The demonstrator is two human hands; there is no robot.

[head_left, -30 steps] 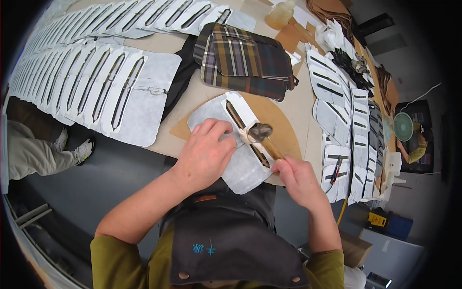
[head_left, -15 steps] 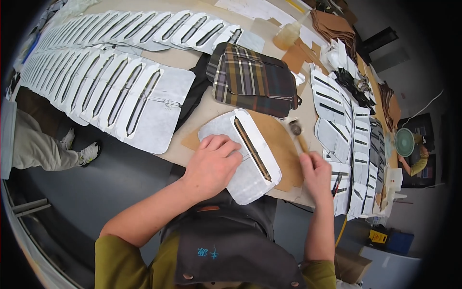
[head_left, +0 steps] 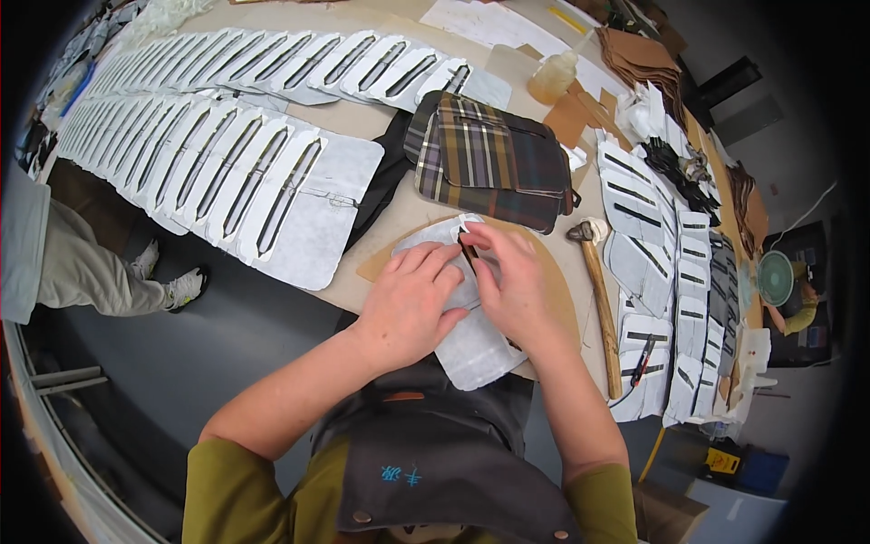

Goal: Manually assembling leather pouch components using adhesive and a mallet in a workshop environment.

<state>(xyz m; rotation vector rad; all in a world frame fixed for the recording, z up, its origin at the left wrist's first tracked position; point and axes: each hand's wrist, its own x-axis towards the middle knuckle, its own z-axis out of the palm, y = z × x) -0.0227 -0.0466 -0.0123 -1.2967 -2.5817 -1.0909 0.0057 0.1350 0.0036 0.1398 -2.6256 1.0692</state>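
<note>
A pale grey panel (head_left: 480, 354) with a white-bordered dark slot (head_left: 468, 251) lies on a brown board (head_left: 555, 263) at the table edge before me. My left hand (head_left: 410, 304) rests on the panel with its fingers stretched out. At the upper end of the slot, the fingers of my right hand (head_left: 515, 286) touch the panel, thumb and forefinger apart. Both hands cover much of the slot. To the right, apart from my hand, lies a hammer (head_left: 601, 304) with a wooden handle and its head pointing away from me.
Rows of similar slotted panels (head_left: 313, 204) cover the table's left side; more pieces (head_left: 634, 218) lie at right. Beyond the board is a plaid bag piece (head_left: 494, 159). A squeeze bottle (head_left: 553, 77) stands farther back. A red-and-black tool (head_left: 644, 356) lies at right. Someone's legs (head_left: 91, 263) show at left.
My right hand has let go of the hammer, now lying on the table, and moved left onto the panel's slot. My left hand stays on the panel. The view has shifted slightly.
</note>
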